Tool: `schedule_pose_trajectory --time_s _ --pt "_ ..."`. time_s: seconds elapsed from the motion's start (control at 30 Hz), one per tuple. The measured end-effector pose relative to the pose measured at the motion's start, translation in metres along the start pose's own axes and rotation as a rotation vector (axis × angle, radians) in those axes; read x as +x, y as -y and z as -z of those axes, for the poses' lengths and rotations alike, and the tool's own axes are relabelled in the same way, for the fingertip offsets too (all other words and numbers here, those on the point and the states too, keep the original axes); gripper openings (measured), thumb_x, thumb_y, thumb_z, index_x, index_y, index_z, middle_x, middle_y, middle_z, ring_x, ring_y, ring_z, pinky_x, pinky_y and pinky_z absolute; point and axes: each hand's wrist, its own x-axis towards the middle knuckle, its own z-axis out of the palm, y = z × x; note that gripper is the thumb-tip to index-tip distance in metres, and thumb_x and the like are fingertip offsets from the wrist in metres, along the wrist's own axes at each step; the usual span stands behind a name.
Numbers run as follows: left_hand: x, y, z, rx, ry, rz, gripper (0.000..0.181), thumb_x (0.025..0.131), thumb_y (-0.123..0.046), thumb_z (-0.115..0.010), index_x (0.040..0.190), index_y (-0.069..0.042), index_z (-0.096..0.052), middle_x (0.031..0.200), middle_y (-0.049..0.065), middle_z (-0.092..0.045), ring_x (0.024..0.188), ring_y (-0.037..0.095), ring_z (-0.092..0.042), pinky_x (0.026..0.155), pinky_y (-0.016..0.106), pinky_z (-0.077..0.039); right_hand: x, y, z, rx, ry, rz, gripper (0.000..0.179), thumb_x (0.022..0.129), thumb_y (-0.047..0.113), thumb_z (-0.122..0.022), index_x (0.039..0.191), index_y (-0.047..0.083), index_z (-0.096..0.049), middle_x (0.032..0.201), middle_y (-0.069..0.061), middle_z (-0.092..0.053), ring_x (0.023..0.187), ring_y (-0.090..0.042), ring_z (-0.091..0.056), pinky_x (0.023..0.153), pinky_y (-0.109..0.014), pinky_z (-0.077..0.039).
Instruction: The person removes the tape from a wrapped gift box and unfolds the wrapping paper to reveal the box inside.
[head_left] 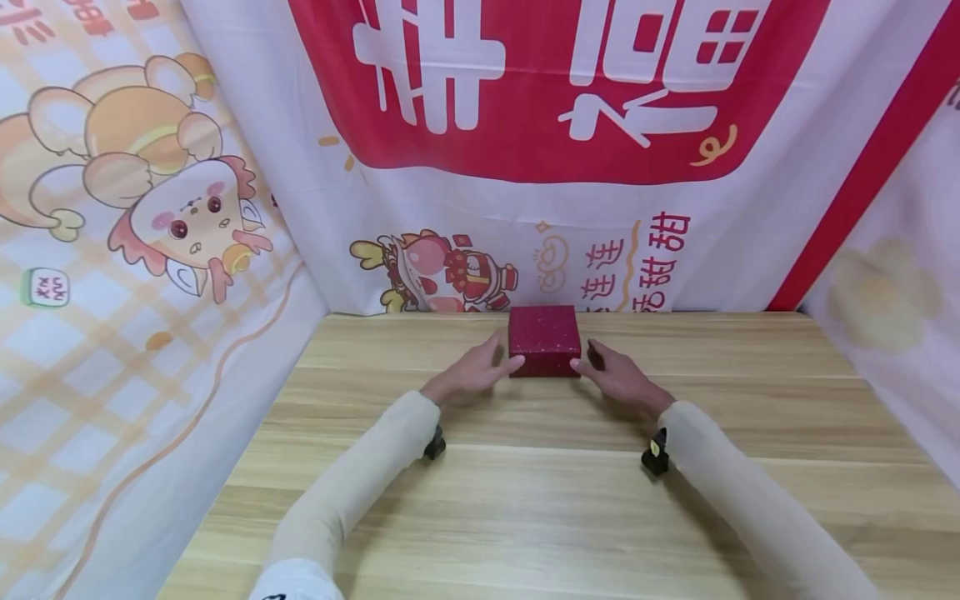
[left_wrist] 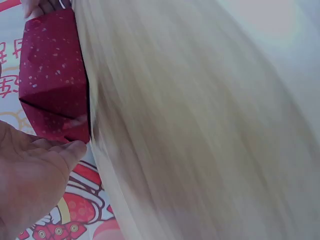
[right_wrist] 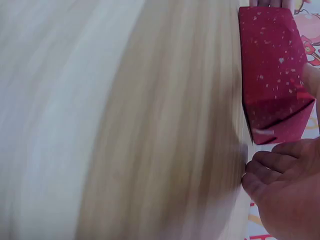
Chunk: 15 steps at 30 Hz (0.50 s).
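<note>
A dark red gift box [head_left: 545, 332] with pale flecks sits at the far side of the wooden table. My left hand [head_left: 474, 367] is at its left side, and my right hand [head_left: 619, 375] is at its right. Seen from the left wrist, the left fingers [left_wrist: 47, 150] lie extended against the near end of the box [left_wrist: 54, 70], where the wrapping is folded. In the right wrist view, the right fingers [right_wrist: 280, 162] are slightly bent and a small gap separates them from the box [right_wrist: 272, 65]. The right thumb [right_wrist: 312, 80] lies by its top.
The wood-grain table [head_left: 525, 500] stretches between both arms. Behind the box hangs a white cloth [head_left: 465, 196] with red printing. A patterned cloth [head_left: 150, 350] borders the left side, and another pale cloth [head_left: 900, 367] the right. Small black devices [head_left: 655, 452] are strapped at the wrists.
</note>
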Motion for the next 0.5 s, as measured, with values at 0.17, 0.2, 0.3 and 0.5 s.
schedule_pose_trajectory --time_s 0.17,0.2,0.3,0.5 --pt "0.003 -0.008 -0.003 -0.131 -0.005 0.033 0.086 0.095 -0.065 -0.045 0.159 -0.021 -0.008 0.162 0.008 -0.029 0.145 0.030 -0.036 0.121 0.051 -0.028 0.006 0.012 -0.007 0.088 -0.040 0.013 0.084 0.096 0.066 -0.040 0.157 0.011 -0.024 0.154 -0.020 -0.039 0.142 -0.040 -0.038 0.117 -0.055 -0.033" --pt "0.004 -0.009 -0.003 -0.152 -0.007 0.043 0.084 0.096 -0.064 -0.044 0.159 -0.021 -0.008 0.162 0.008 -0.030 0.145 0.029 -0.036 0.121 0.050 -0.028 0.007 0.013 -0.008 0.097 -0.048 0.019 0.082 0.097 0.065 -0.041 0.156 0.012 -0.025 0.153 -0.020 -0.041 0.140 -0.040 -0.040 0.116 -0.055 -0.035" --pt "0.006 -0.013 -0.005 -0.216 -0.031 0.081 0.078 0.098 -0.060 -0.043 0.159 -0.020 -0.013 0.161 0.007 -0.031 0.146 0.028 -0.035 0.122 0.047 -0.028 0.009 0.015 -0.009 0.102 -0.075 0.012 0.079 0.097 0.065 -0.040 0.155 0.012 -0.031 0.146 -0.020 -0.050 0.133 -0.038 -0.048 0.112 -0.053 -0.041" --pt "0.012 -0.020 -0.008 -0.334 -0.125 0.172 0.062 0.102 -0.048 -0.045 0.152 -0.013 -0.032 0.154 0.010 -0.042 0.143 0.028 -0.040 0.119 0.046 -0.034 0.012 0.019 -0.010 0.142 -0.169 -0.047 0.074 0.097 0.063 -0.042 0.146 0.008 -0.047 0.120 -0.020 -0.068 0.090 -0.024 -0.067 0.077 -0.032 -0.055"
